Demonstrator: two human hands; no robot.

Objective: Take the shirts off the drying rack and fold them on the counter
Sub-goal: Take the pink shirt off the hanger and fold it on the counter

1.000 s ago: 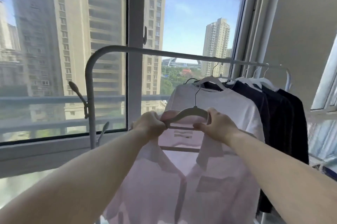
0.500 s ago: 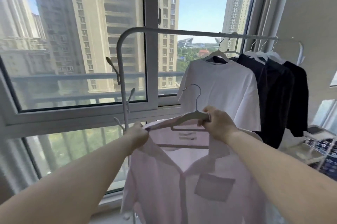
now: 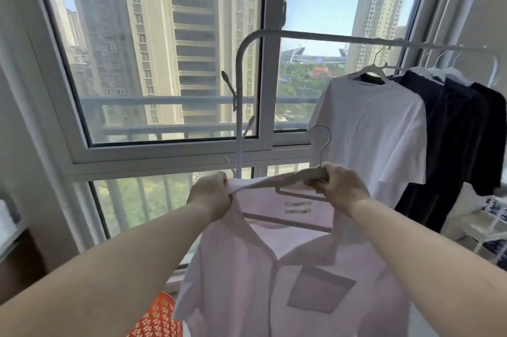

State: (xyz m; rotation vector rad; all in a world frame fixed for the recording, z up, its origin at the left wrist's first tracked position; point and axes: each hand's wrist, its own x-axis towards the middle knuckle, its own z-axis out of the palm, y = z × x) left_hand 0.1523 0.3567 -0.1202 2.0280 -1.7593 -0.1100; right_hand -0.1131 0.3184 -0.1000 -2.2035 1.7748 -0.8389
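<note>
My right hand (image 3: pixel 338 185) has its fingers curled round the hanger (image 3: pixel 295 176) just below the hook; left hand (image 3: pixel 211 194) pinches the collar/shoulder of the pink shirt (image 3: pixel 263 268), pulling it along the hanger arm. Vs a sec ago: hanger + shirt have come off the drying rack (image 3: pixel 315 36) and now hang low and in front of it, hook free in air. So shirt no. 1 is off the rail, not off its hanger yet. White tee (image 3: pixel 375 128) and dark shirts (image 3: pixel 452 128) hang on the rack. Counter not in view.
</note>
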